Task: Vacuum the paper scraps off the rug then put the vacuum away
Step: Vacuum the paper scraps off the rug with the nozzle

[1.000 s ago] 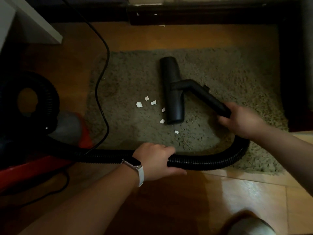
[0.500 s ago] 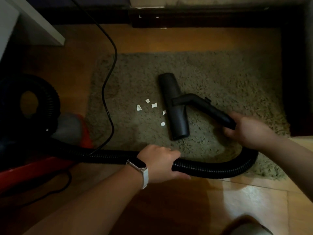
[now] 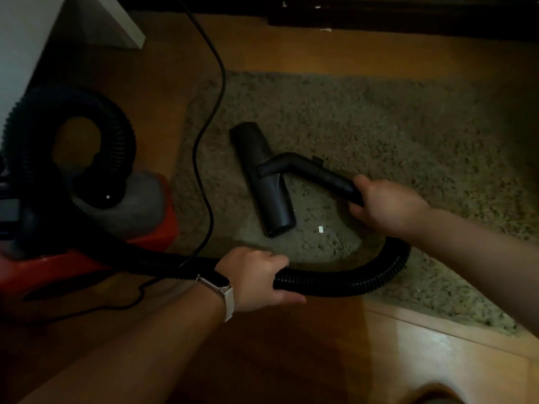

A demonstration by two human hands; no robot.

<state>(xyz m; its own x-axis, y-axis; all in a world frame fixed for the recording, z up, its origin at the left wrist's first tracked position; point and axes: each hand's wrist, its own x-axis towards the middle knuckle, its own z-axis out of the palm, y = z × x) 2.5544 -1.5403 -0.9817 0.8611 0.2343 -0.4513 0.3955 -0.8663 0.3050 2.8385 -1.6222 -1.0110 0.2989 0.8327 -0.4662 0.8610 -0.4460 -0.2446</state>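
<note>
A shaggy grey-green rug [image 3: 393, 126] lies on the wooden floor. The black vacuum nozzle [image 3: 262, 182] rests flat on the rug's left half. My right hand [image 3: 385, 205] grips the black handle tube [image 3: 318, 173] that leads to the nozzle. My left hand [image 3: 256, 275] is closed around the ribbed black hose [image 3: 350, 281], which curves along the rug's near edge. One white paper scrap [image 3: 321, 229] shows on the rug just right of the nozzle's near end. The red and grey vacuum body [image 3: 122, 217] stands at the left.
A black power cord [image 3: 215, 91] runs from the top down the rug's left edge. A white furniture panel [image 3: 26, 39] stands at the top left. Dark furniture [image 3: 408, 16] borders the floor beyond the rug. Another paper bit [image 3: 325, 30] lies on the floor near it.
The nozzle has slid left over the cluster of scraps, which no longer show. One scrap has come into view to its right. My view has shifted left.
</note>
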